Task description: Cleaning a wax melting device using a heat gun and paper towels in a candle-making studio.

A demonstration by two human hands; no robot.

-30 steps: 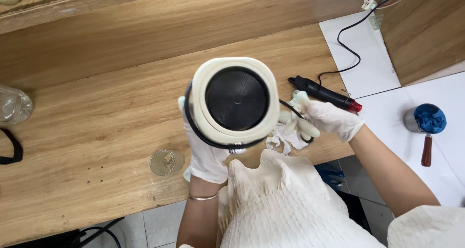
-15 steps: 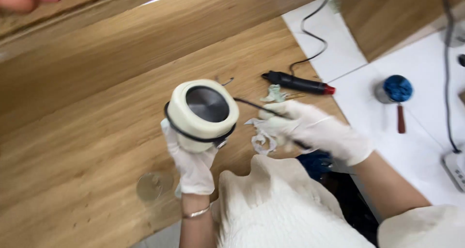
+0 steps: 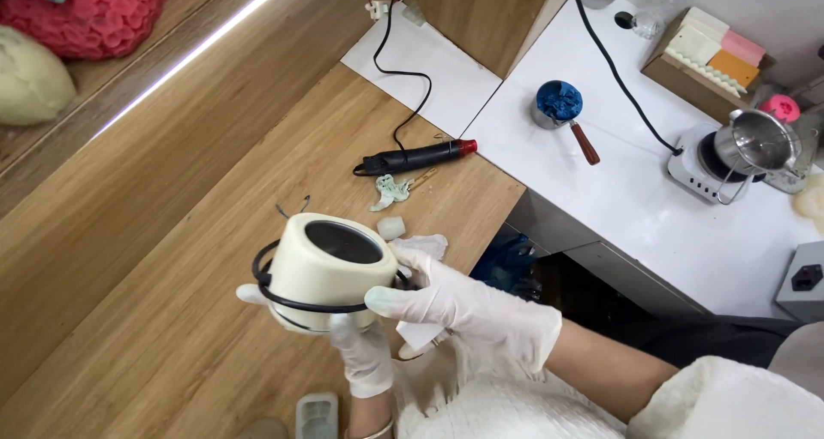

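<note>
The wooden desk [image 3: 172, 259] lies beneath both grips. An open cardboard box [image 3: 697, 54] of white, pink and orange blocks sits far up and right of them. The cream cylindrical mould [image 3: 326, 272], ringed by black bands, is raised above the desk between both grips. The left hand [image 3: 360, 353] supports it from below, clenched on its base. The right hand [image 3: 468, 306] clasps its side, thumb laid on the wall.

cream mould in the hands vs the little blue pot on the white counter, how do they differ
The cream mould is held up by both gloved hands; the blue pot stands alone on the white counter. The cream mould has a black band around it; the blue pot has a red-brown handle. Both are round.
</note>
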